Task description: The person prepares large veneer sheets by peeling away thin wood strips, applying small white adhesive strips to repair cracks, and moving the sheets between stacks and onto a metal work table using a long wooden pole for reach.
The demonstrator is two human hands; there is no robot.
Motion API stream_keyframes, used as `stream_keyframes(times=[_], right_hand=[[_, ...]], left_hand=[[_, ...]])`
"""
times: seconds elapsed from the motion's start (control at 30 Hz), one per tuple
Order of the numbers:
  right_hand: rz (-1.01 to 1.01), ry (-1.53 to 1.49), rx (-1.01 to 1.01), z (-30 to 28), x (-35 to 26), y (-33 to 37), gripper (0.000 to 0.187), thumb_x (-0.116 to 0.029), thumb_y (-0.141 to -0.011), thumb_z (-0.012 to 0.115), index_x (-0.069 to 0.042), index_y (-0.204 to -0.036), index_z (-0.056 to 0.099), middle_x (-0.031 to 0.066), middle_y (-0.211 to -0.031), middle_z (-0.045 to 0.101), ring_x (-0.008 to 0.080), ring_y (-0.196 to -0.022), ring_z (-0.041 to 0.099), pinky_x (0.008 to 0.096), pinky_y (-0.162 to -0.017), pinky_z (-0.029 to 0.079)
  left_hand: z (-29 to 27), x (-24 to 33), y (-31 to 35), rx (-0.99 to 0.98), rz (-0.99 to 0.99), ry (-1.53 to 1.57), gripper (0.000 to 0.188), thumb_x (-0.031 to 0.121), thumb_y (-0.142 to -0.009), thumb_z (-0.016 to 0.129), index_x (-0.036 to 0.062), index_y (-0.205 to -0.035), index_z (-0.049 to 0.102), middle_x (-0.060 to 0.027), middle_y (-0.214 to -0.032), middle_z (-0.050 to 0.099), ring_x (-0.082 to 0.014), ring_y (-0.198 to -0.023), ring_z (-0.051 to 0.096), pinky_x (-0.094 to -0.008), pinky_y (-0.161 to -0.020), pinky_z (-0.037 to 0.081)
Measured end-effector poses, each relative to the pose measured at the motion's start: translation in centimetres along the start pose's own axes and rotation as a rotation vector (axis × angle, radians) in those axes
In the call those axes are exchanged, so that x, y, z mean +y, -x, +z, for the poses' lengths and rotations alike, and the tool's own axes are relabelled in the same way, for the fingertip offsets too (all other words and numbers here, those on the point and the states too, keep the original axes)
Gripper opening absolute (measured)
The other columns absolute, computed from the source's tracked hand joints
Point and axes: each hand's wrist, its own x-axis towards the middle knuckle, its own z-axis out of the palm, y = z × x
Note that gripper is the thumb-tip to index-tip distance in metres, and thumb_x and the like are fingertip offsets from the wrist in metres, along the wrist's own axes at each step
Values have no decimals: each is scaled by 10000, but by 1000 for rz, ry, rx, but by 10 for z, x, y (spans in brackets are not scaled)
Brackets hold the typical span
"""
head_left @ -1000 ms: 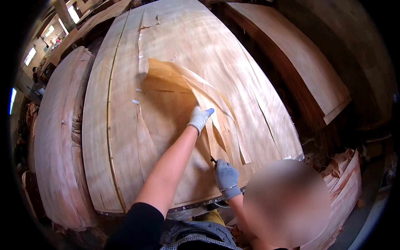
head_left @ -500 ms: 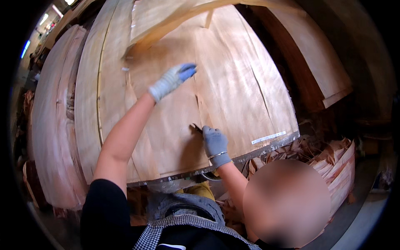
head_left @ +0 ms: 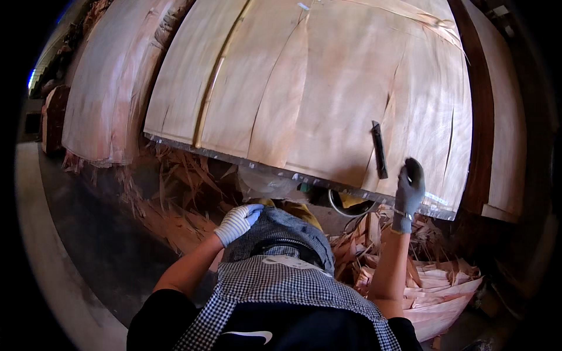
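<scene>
My left hand (head_left: 239, 223), in a striped white and blue glove, rests against the checked apron (head_left: 287, 281) at my waist. Its fingers lie fairly flat, holding nothing visible. My right hand (head_left: 410, 193), in a grey glove, is over the near right edge of a wood veneer sheet (head_left: 339, 88). The fingers curl around a dark rounded patch, too dark to make out as an object or shadow. Just left of that hand, a black utility knife (head_left: 379, 151) lies on the veneer, apart from the fingers. Long splits run through the sheet.
A thin yellowish strip (head_left: 219, 67) runs along the sheet's left side. More veneer stacks stand at the left (head_left: 111, 88) and right (head_left: 503, 117). Torn veneer scraps (head_left: 433, 281) are heaped below the near right edge, beside a round metal-rimmed container (head_left: 336, 202).
My left hand has drawn back from over the veneer to my waist. The knife has left my right hand and lies on the sheet. The long veneer strip has dropped at the far side.
</scene>
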Motion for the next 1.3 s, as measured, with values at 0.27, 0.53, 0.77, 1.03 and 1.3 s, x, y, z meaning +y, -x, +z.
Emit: stream_keyframes(times=[0.27,0.53,0.77,1.03,1.3], right_hand=[[-59,221,-626,50,38,170,288,-76,-753,591,-53,-1040,568,153,-965,598,286,-881,586,329,-759,464],[-304,474,-483,164,31,182,352,-142,-786,525,-90,-1130,473,180,-916,583,343,-764,591,396,-628,481],[-329,526,-532,186,1,195,263,-176,-800,532,-89,-1048,546,183,-786,597,324,-683,591,419,-585,448],[370,-476,-1354,51,-115,311,226,-153,-857,554,-11,-1031,584,53,-845,616,105,-673,581,226,-622,481],[322,-592,-646,-109,-96,294,248,-193,-770,620,32,-873,603,109,-726,606,183,-619,580,310,-587,482]], left_hand=[[-5,-70,31,-52,-50,-100,331,232,-854,492,31,-1111,548,-179,-1016,604,-296,-900,594,-334,-803,452],[-18,-135,139,-31,-186,-105,351,248,-837,496,32,-1109,552,-188,-1036,595,-316,-941,576,-347,-820,446],[-22,-146,177,-61,-119,-261,400,312,-846,466,47,-1139,530,-188,-1097,561,-313,-993,549,-358,-863,418],[7,2,109,-692,50,1403,562,411,-870,481,-20,-1228,431,-137,-1184,523,-256,-1087,509,-346,-949,390],[-49,74,60,-461,221,2019,267,213,-833,544,7,-995,595,-129,-1000,619,-281,-864,601,-450,-892,442]])
